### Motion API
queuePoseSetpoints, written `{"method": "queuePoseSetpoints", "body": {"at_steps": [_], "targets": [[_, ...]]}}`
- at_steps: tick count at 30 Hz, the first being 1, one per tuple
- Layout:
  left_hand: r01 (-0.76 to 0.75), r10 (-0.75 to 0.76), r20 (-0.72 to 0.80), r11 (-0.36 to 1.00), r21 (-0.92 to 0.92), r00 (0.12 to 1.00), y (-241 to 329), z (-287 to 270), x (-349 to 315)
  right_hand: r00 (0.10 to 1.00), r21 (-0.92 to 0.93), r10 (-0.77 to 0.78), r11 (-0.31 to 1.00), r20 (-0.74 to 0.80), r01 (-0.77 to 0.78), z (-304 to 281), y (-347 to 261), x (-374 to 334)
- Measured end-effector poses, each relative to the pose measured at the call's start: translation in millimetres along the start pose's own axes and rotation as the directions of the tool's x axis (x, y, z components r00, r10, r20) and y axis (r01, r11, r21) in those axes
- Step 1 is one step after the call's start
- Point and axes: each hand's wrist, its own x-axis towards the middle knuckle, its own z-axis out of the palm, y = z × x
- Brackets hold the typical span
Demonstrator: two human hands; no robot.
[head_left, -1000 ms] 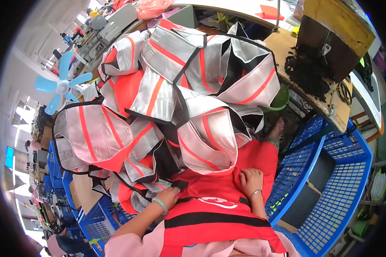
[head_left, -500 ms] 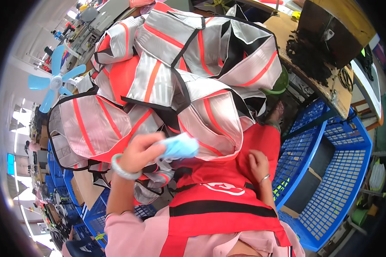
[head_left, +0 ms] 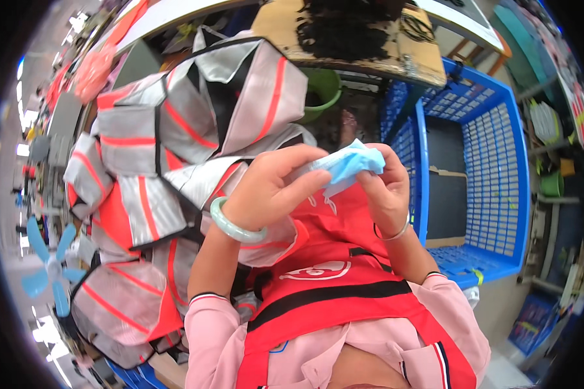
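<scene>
Now the left hand (head_left: pixel 276 185) is pinching one end of a crumpled light-blue piece (head_left: pixel 353 163) before the red apron (head_left: pixel 365 275), and the right hand (head_left: pixel 390 194) is gripping its other end, fingers curled; silver-and-red fabric pieces (head_left: pixel 128 123) are lying leftward.

The crate (head_left: pixel 474 260) is smooth, faintly glossy blue plastic; to its left are a creased face mask (head_left: pixel 353 163) of thin, matt pale-blue cloth, a shiny metal bracelet (head_left: pixel 399 234), a bangle (head_left: pixel 230 228) polished glossy like stone, and a matt red cloth apron (head_left: pixel 331 236). Farther left of the crate, the silvery sewn pieces (head_left: pixel 165 207) are satiny, sheeny cloth with matt black edging, and the fan (head_left: pixel 37 283) has smooth plastic blades. Beyond the crate's far left corner, the wooden worktop (head_left: pixel 276 32) looks matt and scuffed.
</scene>
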Motion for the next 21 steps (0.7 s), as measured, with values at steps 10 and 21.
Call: {"method": "queuePoseSetpoints", "body": {"at_steps": [10, 21], "targets": [[-0.367, 0.510, -0.063, 0.694, 0.620, 0.858, -18.2, -14.2, 31.8, 0.997, -0.395, -0.070, 0.917, -0.010, 0.061, -26.8, -4.3, 15.0], [-0.018, -0.068, -0.144, 0.851, -0.525, 0.987, -9.8, -18.7, 54.3, 0.999, -0.375, -0.037, 0.927, -0.039, 0.020, -39.3, -31.1, 36.2]]}}
